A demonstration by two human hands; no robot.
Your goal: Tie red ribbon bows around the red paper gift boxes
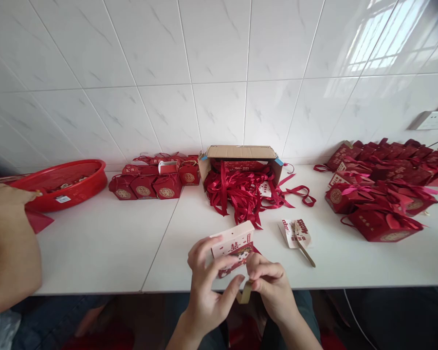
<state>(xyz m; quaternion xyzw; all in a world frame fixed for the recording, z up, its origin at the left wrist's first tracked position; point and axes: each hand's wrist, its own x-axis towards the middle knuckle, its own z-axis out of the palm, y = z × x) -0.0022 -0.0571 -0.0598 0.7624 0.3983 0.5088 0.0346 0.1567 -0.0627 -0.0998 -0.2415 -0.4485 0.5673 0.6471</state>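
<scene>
Near the table's front edge, a white-and-red printed gift box [233,245] stands in front of me. My left hand [213,287] has its fingers spread in front of the box, its thumb beside a short gold-coloured strip [245,294]. I cannot tell whether those fingers press on the box. My right hand [272,284] pinches the upper end of the strip between thumb and fingers; the strip curls downward below the pinch. To the right lies a printed paper card [290,234] with a thin brown stick-like piece [307,255] across it.
A cardboard box [241,151] spills dark red ribbons [237,194] at the back. Red gift boxes stand in a left group [144,187] and a larger right group [383,223]. Far left, another person's arm [14,243] reaches by a red basin [76,192]. A tiled wall rises behind.
</scene>
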